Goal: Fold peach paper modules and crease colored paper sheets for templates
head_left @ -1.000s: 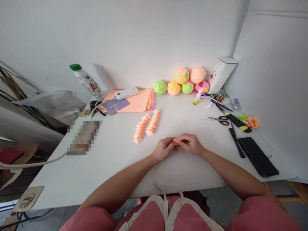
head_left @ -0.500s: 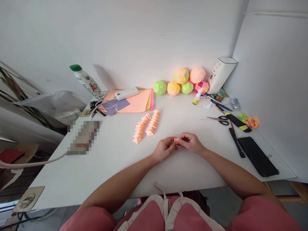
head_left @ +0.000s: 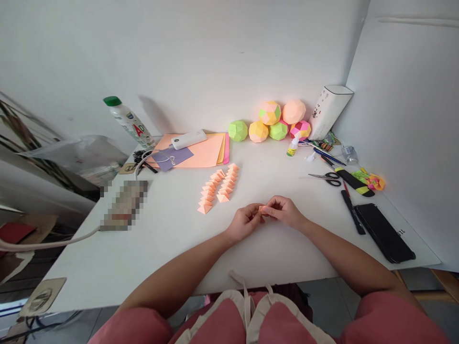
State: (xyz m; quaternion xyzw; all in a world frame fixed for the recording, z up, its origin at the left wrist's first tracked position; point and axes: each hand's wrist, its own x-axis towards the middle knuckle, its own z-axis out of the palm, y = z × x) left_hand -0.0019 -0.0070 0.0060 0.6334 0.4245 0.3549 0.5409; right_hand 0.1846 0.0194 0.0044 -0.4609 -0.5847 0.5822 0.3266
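Between my two hands is a small piece of folded orange paper (head_left: pixel 263 209), partly hidden by the fingers. My left hand (head_left: pixel 246 222) pinches it from the left, thumb and fingers closed. From the other side, my right hand (head_left: pixel 286 211) grips it with thumb and forefinger. To the left, on the white table (head_left: pixel 172 258), lie two overlapping rows of folded orange paper pieces, a left row (head_left: pixel 209 191) and a right row (head_left: pixel 228 183). Each piece has a pointed, pyramid-like shape.
Several faceted paper balls (head_left: pixel 270 113) are stacked against the wall. Scissors (head_left: pixel 326 177), a glue bottle (head_left: pixel 292 146), a utility knife (head_left: pixel 355 181) and a black phone (head_left: pixel 385 232) lie to the right. Orange paper sheets (head_left: pixel 204 155) under a white power bank (head_left: pixel 189 139) and a green-capped bottle (head_left: pixel 129 122) are back left.
My right hand has shifted very slightly on the folded paper. Otherwise the hands and the things on the table stay where they were.
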